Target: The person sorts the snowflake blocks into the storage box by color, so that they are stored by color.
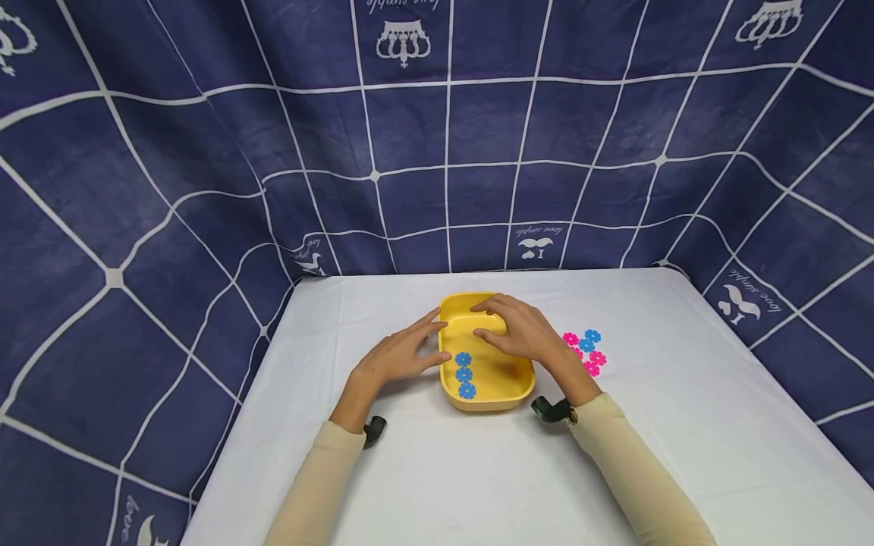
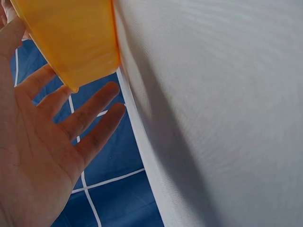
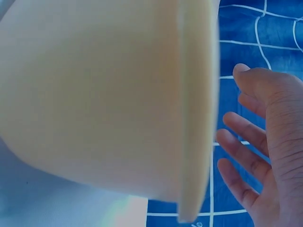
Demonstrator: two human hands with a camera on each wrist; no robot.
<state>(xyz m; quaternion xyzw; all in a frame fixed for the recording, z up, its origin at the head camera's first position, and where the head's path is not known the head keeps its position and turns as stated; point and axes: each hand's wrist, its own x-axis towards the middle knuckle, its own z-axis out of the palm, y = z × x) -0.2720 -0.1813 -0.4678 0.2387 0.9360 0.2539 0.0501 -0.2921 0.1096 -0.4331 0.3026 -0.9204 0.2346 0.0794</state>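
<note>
A yellow plastic tub [image 1: 488, 404] stands on the white cloth. Three blue snowflake-shaped discs [image 1: 463, 374] lie in a row at its near left inside. My left hand [image 1: 403, 353] is at the tub's left side, fingers spread and thumb reaching over the rim; the left wrist view shows its fingers [image 2: 90, 113] by the tub wall [image 2: 75, 42], holding nothing. Above the tub's right half hovers my right hand [image 1: 522, 327], fingers loosely bent and apart. From the right wrist view, nothing shows between its thumb and fingers [image 3: 244, 135]; the tub's side [image 3: 104, 104] fills the foreground.
Several pink discs [image 1: 597, 358] and blue discs [image 1: 592, 335] lie loose on the cloth right of the tub, partly behind my right wrist. A dark blue checked curtain [image 1: 410, 129] rises behind and beside the white table [image 1: 437, 485]. Dark straps with small cameras [image 1: 550, 410] sit under the wrists.
</note>
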